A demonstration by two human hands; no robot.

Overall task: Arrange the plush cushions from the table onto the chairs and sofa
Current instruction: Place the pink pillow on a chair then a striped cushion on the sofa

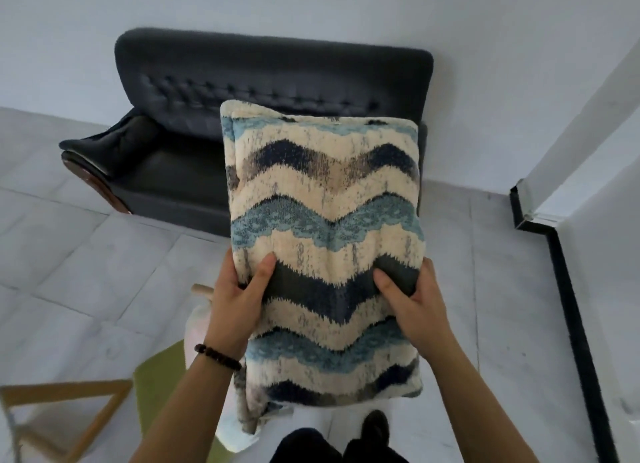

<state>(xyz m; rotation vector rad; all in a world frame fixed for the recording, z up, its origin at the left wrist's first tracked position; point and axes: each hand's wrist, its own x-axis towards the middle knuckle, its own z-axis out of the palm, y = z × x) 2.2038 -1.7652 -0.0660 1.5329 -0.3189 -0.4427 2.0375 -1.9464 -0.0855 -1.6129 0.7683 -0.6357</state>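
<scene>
I hold plush cushions (325, 227) with cream, blue and navy wave stripes out in front of me; a second, similar cushion's edge shows behind the front one at its top and left. My left hand (239, 296) grips the left side, thumb pressed into the front. My right hand (412, 300) grips the right side the same way. Beyond the cushions stands a black leather sofa (166, 144) against the white wall, its seat partly hidden by them.
A pale tiled floor (86, 255) lies between me and the sofa. A wooden frame (69, 417) and a green seat (162, 386) sit at lower left. A white wall corner with black skirting (568, 307) juts out on the right.
</scene>
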